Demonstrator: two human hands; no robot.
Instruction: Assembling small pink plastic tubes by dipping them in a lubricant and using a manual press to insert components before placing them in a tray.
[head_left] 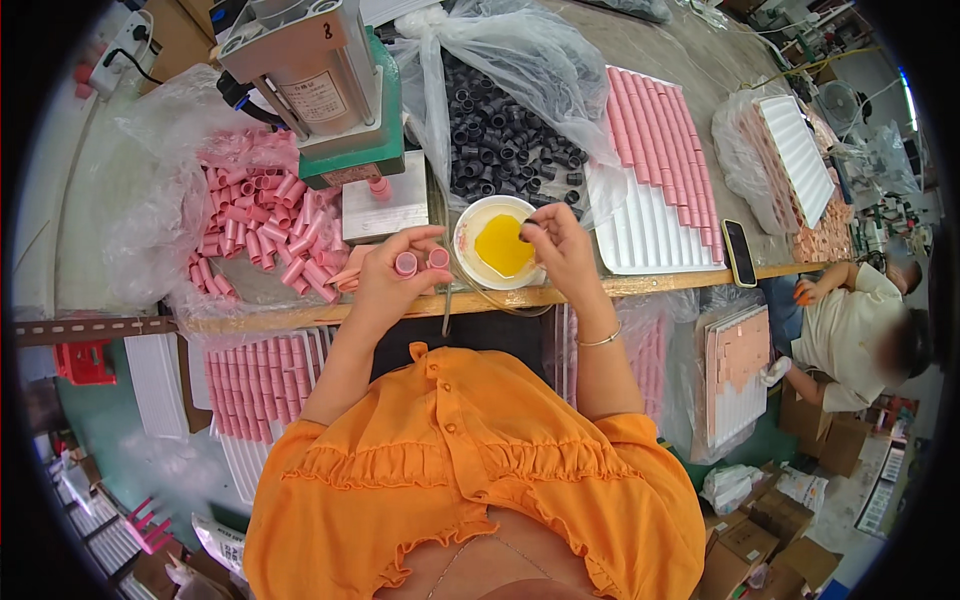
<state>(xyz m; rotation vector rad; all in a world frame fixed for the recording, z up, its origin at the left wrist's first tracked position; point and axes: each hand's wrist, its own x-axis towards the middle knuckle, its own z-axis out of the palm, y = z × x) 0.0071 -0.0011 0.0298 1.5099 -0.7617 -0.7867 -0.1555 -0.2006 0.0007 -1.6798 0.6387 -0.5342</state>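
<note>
My left hand is closed on two short pink tubes, their round ends facing up. Between the fingertips of my right hand is a small black collar, over the right side of a white bowl. Yellow liquid lies in the bowl. Left of it, a pink tube stands on a metal block beneath a green and silver press. Loose pink tubes lie heaped at the left. Behind the bowl, many black collars fill a clear plastic bag.
A white ridged tray at the right holds rows of pink tubes. Beside it lies a phone. More filled trays sit below the wooden table edge. A co-worker is at the far right.
</note>
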